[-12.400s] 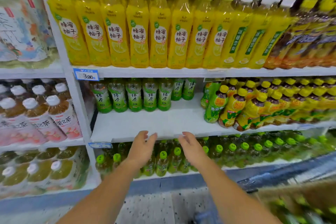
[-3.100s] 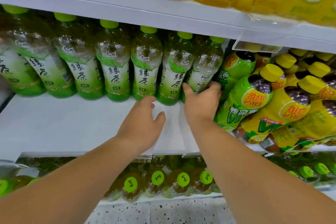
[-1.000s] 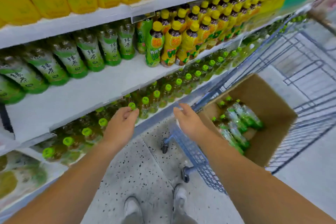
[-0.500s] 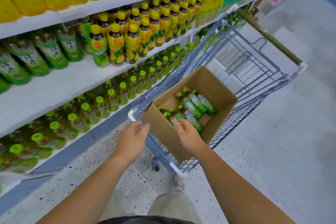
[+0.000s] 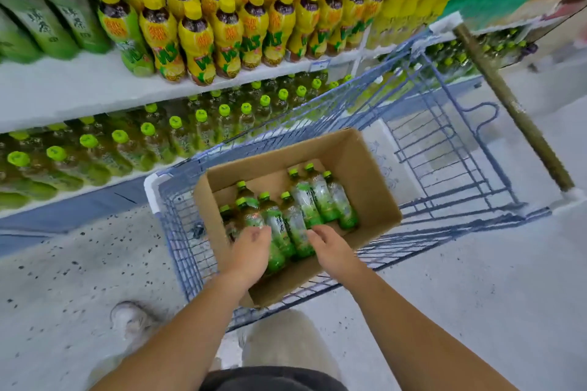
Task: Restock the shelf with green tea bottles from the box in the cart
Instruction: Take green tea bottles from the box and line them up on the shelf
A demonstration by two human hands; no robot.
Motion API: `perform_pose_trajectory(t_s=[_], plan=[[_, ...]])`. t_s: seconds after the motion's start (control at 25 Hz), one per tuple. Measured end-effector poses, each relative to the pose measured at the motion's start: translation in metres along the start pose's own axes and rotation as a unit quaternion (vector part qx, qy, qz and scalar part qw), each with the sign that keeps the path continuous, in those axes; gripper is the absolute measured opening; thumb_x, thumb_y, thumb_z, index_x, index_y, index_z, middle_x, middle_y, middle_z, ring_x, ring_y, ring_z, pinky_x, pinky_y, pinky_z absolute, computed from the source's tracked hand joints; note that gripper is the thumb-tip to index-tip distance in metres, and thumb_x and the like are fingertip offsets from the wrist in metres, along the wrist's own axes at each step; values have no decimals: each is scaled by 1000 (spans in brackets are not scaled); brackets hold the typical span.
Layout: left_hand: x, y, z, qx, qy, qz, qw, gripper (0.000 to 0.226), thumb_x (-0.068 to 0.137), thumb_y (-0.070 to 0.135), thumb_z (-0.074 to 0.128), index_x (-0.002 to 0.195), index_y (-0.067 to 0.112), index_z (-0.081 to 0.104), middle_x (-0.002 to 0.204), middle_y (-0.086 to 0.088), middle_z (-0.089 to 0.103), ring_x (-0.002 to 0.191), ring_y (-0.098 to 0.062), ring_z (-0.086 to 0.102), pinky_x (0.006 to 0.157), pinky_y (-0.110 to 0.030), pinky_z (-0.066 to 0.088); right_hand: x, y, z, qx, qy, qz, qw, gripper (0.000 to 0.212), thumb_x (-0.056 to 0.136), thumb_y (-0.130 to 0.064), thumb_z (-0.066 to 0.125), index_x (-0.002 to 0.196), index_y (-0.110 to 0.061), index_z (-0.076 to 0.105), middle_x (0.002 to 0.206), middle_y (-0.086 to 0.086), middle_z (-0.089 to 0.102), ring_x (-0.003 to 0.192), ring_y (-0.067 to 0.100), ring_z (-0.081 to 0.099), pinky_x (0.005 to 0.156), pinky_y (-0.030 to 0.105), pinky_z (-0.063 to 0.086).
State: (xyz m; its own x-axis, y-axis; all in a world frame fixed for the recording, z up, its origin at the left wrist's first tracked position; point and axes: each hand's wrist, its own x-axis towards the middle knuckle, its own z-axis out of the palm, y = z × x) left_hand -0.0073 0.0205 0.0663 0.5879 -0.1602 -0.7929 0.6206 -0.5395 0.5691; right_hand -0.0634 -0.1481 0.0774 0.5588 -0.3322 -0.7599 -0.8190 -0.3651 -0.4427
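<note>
1. Bottles first: the green tea bottles (image 5: pixel 305 200) lie flat, side by side, in the cardboard box (image 5: pixel 365 174) at the near end of the blue cart (image 5: pixel 444 136).
2. Their long axes run from 6 o'clock up to about 12, a shade toward 11, with caps away from me and bases at my fingertips.
3. My left hand (image 5: pixel 251 251) is over the left-hand bottles. Its fingers (image 5: pixel 263 229) are loosely bent and resting on a label, and I see them wrapped round nothing.
4. My right hand (image 5: pixel 333 251) is at the middle bottles' bases, fingers nearly straight, gripping nothing.
5. Both hands are equally near. I judge each should close across a bottle's body, square to that axis.
6. The white shelf (image 5: pixel 63 89) has bare space at 10 o'clock from the box.
</note>
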Motion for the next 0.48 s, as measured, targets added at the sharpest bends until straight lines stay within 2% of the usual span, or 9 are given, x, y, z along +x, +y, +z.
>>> perform_pose_trajectory(t_s=[0.12, 0.2, 0.32, 0.36, 0.48], plan=[[26, -1, 26, 1, 26, -35, 999, 36, 104, 45, 35, 123, 15, 44, 105, -3, 55, 80, -16, 51, 72, -34, 40, 35, 15, -18, -57, -26, 8, 998, 54, 104, -46, 39, 149, -16, 40, 144, 2, 51, 128, 19, 48, 101, 28, 33], [51, -10, 37, 17, 58, -42, 997, 44, 104, 42, 36, 122, 4, 50, 104, -8, 60, 81, -21, 55, 70, -35, 38, 58, 25, -20, -69, -34, 10, 997, 54, 103, -45, 41, 149, -15, 41, 143, 2, 51, 130, 20, 48, 102, 27, 33], [88, -30, 52, 7, 93, -78, 993, 46, 100, 37, 38, 119, -1, 56, 103, -16, 63, 79, -27, 59, 63, -34, 40, 100, 48, -11, -88, -42, 27, 995, 52, 103, -43, 44, 146, -14, 45, 139, 5, 55, 121, 20, 51, 98, 27, 34], [100, -36, 57, 2, 102, -91, 991, 45, 100, 37, 40, 123, 0, 53, 106, -16, 62, 83, -28, 60, 64, -33, 41, 113, 55, -7, -104, -45, 31, 993, 51, 103, -43, 44, 145, -14, 46, 138, 5, 55, 120, 21, 52, 96, 27, 35], [130, -51, 74, -1, 130, -121, 984, 48, 98, 39, 49, 133, 7, 42, 124, -14, 54, 105, -33, 57, 80, -36, 44, 151, 72, 5, -158, -68, 43, 984, 47, 104, -37, 42, 142, -10, 47, 133, 10, 58, 118, 26, 55, 90, 28, 37]])
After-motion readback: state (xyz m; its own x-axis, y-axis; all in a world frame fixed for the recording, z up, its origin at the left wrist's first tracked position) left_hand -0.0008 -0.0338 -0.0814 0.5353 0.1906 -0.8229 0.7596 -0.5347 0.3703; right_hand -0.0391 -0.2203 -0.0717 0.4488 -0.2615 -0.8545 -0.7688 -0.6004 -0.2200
